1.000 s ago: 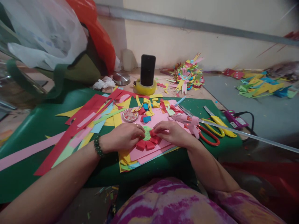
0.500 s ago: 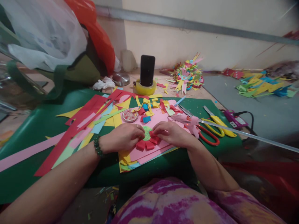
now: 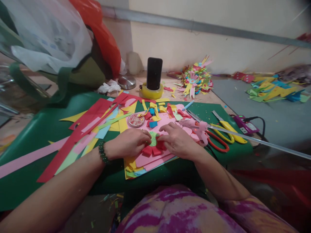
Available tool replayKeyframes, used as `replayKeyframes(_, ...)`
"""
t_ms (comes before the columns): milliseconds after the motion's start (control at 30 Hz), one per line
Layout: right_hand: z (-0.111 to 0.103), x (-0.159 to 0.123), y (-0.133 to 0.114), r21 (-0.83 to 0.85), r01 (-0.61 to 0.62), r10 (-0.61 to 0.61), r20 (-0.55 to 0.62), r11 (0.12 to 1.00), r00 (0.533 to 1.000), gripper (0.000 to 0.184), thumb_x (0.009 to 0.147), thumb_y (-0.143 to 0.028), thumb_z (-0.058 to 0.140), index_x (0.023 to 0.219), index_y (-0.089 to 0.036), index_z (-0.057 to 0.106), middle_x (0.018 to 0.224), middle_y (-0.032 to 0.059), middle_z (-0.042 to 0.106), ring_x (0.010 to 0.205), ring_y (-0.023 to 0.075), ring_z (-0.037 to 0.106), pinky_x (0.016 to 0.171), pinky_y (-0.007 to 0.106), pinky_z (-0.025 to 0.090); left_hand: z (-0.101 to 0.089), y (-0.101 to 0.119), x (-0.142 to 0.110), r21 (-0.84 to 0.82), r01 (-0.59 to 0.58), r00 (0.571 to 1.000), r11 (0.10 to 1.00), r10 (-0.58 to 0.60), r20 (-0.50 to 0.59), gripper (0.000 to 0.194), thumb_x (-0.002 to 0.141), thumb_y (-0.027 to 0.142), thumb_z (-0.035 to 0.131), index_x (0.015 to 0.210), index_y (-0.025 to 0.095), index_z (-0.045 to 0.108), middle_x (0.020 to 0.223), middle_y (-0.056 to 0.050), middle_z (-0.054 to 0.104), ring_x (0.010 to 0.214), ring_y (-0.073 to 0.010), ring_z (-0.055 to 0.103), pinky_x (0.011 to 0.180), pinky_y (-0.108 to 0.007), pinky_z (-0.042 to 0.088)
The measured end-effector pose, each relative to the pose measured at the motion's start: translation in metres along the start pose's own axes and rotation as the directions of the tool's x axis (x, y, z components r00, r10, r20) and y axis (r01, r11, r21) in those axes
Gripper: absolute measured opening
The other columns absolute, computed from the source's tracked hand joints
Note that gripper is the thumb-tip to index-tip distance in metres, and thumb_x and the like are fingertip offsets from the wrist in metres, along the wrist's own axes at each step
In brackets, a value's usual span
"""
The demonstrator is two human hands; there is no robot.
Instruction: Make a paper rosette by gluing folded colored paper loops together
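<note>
Between my hands lies a paper flower (image 3: 153, 138) with a round green centre and red looped petals along its near edge. My left hand (image 3: 132, 141) pinches it at the left side, its fingertips partly hidden. From the right, my right hand (image 3: 177, 139) presses thumb and fingers on a red petal at the flower's right edge. Pink paper sheets (image 3: 150, 161) are stacked beneath it. Just behind are a clear round tape roll (image 3: 136, 120) and small red, blue and yellow paper pieces (image 3: 153, 124). A pink glue gun (image 3: 195, 127) rests beside my right hand.
Red-handled scissors (image 3: 220, 145) and a yellow cutter (image 3: 230, 129) lie right of the glue gun, whose long glue stick (image 3: 257, 140) juts rightward. Paper strips (image 3: 80, 132) spread leftward. Behind stand a phone (image 3: 154, 73) on a yellow tape roll (image 3: 151, 93) and finished paper flowers (image 3: 194, 79).
My right hand has shifted slightly lower, its index finger now lifted and its other fingers over the red petal. My left hand stays nearly where it was.
</note>
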State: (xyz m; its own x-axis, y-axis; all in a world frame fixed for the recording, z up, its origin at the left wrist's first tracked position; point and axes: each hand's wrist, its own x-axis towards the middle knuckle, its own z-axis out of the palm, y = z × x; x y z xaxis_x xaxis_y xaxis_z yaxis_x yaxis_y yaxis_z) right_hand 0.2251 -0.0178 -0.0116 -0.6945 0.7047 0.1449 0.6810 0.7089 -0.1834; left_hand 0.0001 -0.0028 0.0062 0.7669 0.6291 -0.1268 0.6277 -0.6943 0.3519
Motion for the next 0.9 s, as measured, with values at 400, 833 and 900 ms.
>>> replayKeyframes(400, 0.002, 0.004, -0.003, -0.022, -0.004, 0.003, -0.051, 1.0, 0.999, 0.023, 0.089, -0.01, 0.058, 0.096, -0.018, 0.079, 0.1, 0.0118, 0.067, 0.092, 0.0228, 0.051, 0.081, 0.036, 0.045, -0.002, 0.0, 0.0, -0.013, -0.022, 1.0, 1.0, 0.022, -0.004, 0.029, 0.086, 0.012, 0.048, 0.091, 0.02, 0.076, 0.109, -0.003, 0.076, 0.093, -0.0174, 0.07, 0.08, -0.025, 0.049)
replayKeyframes(833, 0.0, 0.001, -0.001, 0.02, 0.012, -0.011, -0.054, 1.0, 0.998, 0.029, 0.089, -0.008, 0.051, 0.096, -0.017, 0.078, 0.1, 0.0122, 0.068, 0.093, 0.024, 0.055, 0.083, 0.039, 0.049, -0.004, -0.007, -0.001, -0.093, -0.062, 0.998, 0.994, 0.06, -0.025, 0.034, 0.081, 0.01, 0.047, 0.095, 0.02, 0.076, 0.11, -0.002, 0.076, 0.092, -0.0152, 0.07, 0.083, -0.023, 0.049)
replayKeyframes(900, -0.002, -0.003, 0.001, 0.108, -0.024, 0.042, -0.161, 0.994, 0.986, 0.032, 0.089, -0.007, 0.048, 0.102, -0.017, 0.075, 0.104, 0.0116, 0.068, 0.098, 0.0234, 0.058, 0.087, 0.038, 0.05, -0.006, -0.012, -0.002, -0.175, -0.074, 0.993, 0.982, 0.057, -0.099, 0.034, 0.081, 0.01, 0.047, 0.097, 0.019, 0.076, 0.105, -0.003, 0.077, 0.09, -0.0144, 0.069, 0.083, -0.022, 0.049)
